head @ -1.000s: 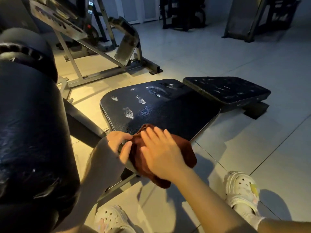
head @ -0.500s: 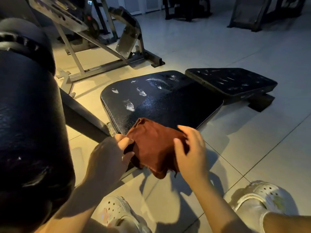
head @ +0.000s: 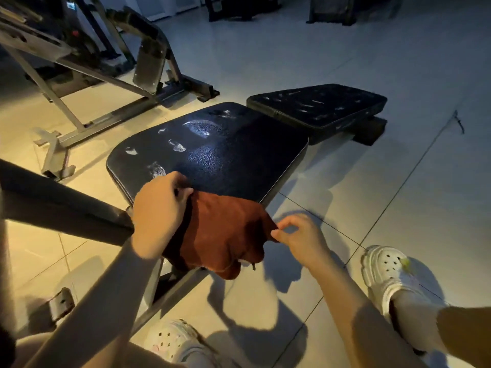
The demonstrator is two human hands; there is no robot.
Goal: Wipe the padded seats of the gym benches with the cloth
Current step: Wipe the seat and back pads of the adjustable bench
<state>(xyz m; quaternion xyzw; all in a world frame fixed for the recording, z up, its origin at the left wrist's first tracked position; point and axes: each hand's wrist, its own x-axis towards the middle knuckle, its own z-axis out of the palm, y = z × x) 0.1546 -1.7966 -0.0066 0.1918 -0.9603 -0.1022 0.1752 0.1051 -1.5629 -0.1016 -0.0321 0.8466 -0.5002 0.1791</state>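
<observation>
A rust-brown cloth [head: 223, 232] is draped over the near edge of the black padded seat [head: 212, 158], with its lower part hanging off the pad above the bench frame. Its long axis runs from the upper left corner down to the right. That upper left corner is gripped by the left hand [head: 159, 208], fingers curled round the fabric. The right edge is pinched between thumb and forefinger of the right hand [head: 300, 235], the other fingers loosely bent. Whitish worn patches are seen on the seat's far left half. A second black pad [head: 318, 107] lies just beyond. Open tiled floor [head: 398, 181] is seen to the right of the seat.
</observation>
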